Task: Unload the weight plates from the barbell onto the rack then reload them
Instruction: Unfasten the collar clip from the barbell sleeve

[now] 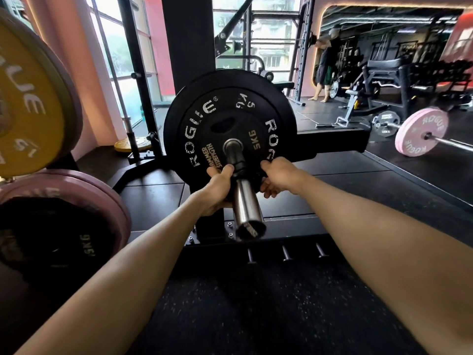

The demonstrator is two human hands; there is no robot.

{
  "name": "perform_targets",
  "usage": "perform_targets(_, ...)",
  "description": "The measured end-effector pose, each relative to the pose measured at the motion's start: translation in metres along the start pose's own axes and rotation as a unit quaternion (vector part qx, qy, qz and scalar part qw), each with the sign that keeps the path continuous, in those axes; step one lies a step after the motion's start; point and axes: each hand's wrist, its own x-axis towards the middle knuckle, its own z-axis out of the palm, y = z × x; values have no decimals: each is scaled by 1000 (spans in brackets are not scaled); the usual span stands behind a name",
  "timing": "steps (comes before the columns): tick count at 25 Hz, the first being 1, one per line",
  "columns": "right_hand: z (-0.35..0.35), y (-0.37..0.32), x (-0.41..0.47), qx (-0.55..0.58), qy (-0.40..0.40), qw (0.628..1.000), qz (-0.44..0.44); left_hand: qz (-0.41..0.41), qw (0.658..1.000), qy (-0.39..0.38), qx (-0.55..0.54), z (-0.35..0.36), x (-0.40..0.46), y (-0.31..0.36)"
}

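A black 5 kg weight plate [217, 116] marked ROGUE sits on the steel barbell sleeve [247, 201], whose end points toward me. A black collar [234, 155] rings the sleeve in front of the plate. My left hand [217, 185] grips the plate's lower edge left of the sleeve. My right hand [277, 176] grips its lower edge on the right. On the rack at far left hang a yellow 15 kg plate [28, 108], a pink plate [76, 185] and a black 5 kg plate [58, 242].
The black rack upright [189, 39] and its base beam [332, 142] stand behind the plate. A wall mirror [394, 60] at right reflects the gym and a pink-plated barbell [422, 131]. A yellow plate [133, 144] lies on the floor by the window.
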Motion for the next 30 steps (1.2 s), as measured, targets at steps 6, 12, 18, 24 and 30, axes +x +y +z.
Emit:
perform_targets(6, 8, 15, -102, 13, 6, 1000, -2, -1, 999, -48, 1, 5, -99, -9)
perform_targets(12, 9, 25, -161, 5, 8, 1000, 1, -28, 994, -106, 21, 2, -168, -4)
perform_targets(18, -25, 24, -182, 31, 52, 998, -4, -33, 980, -179, 83, 23, -187, 45)
perform_targets(24, -100, 20, -163, 87, 80, 991, -66, 66, 961, -236, 132, 67, -142, 92)
perform_targets(30, -161, 23, -85, 167, 94, 975, -109, 180, 948, -201, 167, 114, -45, 114)
